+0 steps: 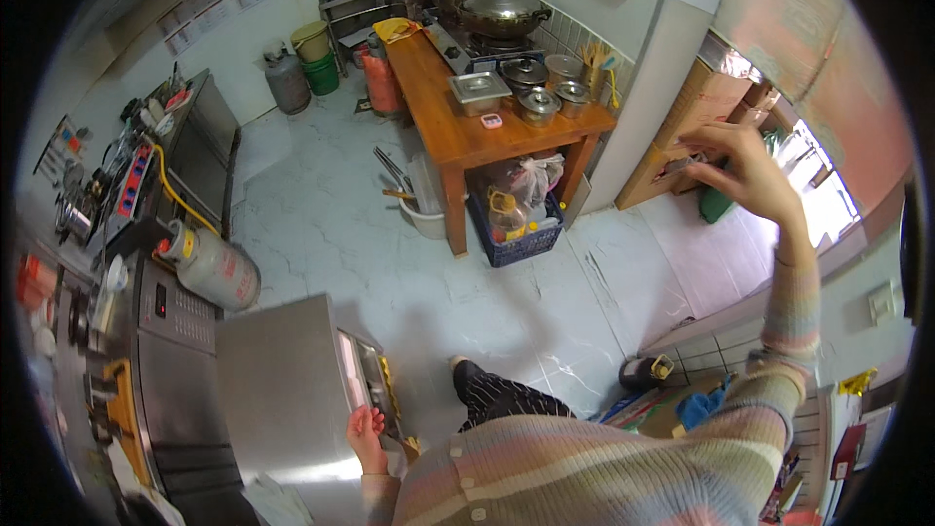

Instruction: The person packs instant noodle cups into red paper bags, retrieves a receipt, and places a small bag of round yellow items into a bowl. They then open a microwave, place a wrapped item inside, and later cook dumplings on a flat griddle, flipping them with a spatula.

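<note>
My left hand (367, 437) is low in the picture at the front edge of a stainless steel cabinet (281, 380), its fingers curled; whether it holds anything cannot be told. Below the cabinet's top, a drawer or compartment (371, 380) stands partly open beside that hand. My right hand (738, 164) is raised at the right, thumb and fingers bent apart in a C shape, with cardboard boxes and a bright doorway behind it. A small shiny thing shows between its fingertips; whether the hand holds it is unclear.
A wooden table (416, 88) bears lidded steel pots and a steel container (479, 92). Beneath it stands a blue plastic basket (518, 245) with bottles. A gas cylinder (219, 270) stands by the left counter. A dark bottle (643, 372) is on the floor near the right wall.
</note>
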A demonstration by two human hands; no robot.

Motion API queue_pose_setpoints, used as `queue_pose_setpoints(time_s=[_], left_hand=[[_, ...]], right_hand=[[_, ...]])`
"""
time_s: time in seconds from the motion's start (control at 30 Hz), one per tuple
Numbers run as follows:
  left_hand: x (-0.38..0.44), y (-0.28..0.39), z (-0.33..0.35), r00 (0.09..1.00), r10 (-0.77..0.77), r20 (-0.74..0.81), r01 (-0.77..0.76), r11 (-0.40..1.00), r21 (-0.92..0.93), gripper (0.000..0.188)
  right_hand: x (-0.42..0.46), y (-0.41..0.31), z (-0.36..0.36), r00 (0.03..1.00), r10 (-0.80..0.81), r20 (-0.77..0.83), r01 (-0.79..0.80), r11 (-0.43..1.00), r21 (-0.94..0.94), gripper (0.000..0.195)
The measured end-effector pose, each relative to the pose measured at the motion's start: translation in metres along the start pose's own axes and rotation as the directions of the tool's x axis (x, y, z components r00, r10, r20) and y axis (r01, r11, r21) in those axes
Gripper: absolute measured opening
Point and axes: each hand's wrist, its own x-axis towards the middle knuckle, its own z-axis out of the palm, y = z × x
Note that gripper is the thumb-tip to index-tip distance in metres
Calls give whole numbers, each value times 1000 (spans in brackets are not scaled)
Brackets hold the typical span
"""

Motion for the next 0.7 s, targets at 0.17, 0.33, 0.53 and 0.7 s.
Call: queue_pose_setpoints(time_s=[0.17,0.33,0.53,0.7], left_hand=[[99,45,38,993,-116,-22,116,993,-2,15],[185,32,24,977,-204,69,208,977,-45,13],[289,1,25,975,-197,-107,194,980,-40,14],[397,85,79,985,-173,-26,174,984,36,19]], right_hand=[[166,97,161,983,91,159,-128,962,242,27],[242,225,398,840,335,427,-361,932,-22,54],[300,257,514,624,698,353,-741,671,-16,85],[329,284,544,438,827,353,-874,484,-49,90]])
